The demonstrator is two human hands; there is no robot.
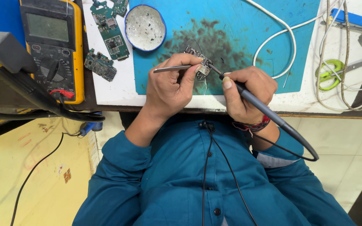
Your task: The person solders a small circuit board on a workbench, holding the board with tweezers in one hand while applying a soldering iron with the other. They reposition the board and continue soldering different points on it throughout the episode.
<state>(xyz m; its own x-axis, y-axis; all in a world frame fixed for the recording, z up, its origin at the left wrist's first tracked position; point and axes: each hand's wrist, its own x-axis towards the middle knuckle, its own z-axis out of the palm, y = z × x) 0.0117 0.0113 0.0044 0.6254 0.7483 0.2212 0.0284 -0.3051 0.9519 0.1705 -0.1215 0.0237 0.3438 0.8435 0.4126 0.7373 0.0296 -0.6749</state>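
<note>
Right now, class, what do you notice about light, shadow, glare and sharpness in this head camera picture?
Head view: lighting is even and bright, with soft shadows under the left hand and right hand; faint glare on the multimeter screen; the small circuit board and soldering iron are sharp; the dark cable holder at left is near and blurred.

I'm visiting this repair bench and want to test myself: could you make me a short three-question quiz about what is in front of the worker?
1. True or false: the right hand holds a soldering iron by its dark handle.
2. What does the left hand grip? A) metal tweezers B) green scissors C) the yellow multimeter
3. Fill in: the small circuit board being worked on lies over a stained ____ mat.

Key: 1 true; 2 A; 3 blue.
</note>
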